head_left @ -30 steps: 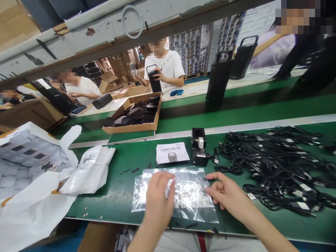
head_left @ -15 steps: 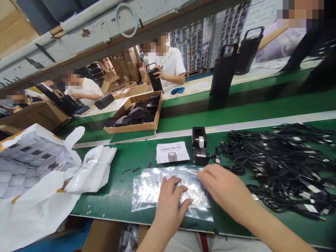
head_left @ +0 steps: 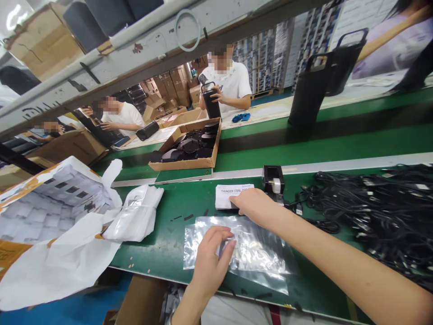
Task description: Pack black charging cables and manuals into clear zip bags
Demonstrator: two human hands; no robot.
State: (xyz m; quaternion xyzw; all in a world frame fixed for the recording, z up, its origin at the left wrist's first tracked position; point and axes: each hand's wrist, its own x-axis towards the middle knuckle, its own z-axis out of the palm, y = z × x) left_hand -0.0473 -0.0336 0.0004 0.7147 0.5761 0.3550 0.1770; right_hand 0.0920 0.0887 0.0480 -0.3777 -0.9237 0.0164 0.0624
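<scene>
Clear plastic bags [head_left: 264, 259] lie flat and overlapping on the green work surface, shiny with reflections. My left hand [head_left: 213, 255] rests on them, fingers loosely bent and thumb apart, gripping nothing. Beyond the bags is a stack of white printed leaflets [head_left: 225, 198], titled "THUNDERTRAIL" in the part that shows. My right hand [head_left: 255, 205] reaches across to the stack's near right part. Its fingers are drawn together at the top leaflet's near edge, and the hand hides that corner.
A black tape dispenser [head_left: 273, 178] stands right of the leaflets, beside a heap of black cables [head_left: 379, 203]. White bundled bags [head_left: 135, 214] and a paper-lined carton [head_left: 43, 203] are at left. Behind sit a cardboard tray [head_left: 186, 166] of black parts and black speakers [head_left: 309, 97]. Co-workers are across the bench.
My right hand has moved from the bags' right edge, forward and left, to the leaflets. My left hand stays on the bags, its fingers drawn closer together. The view has shifted left.
</scene>
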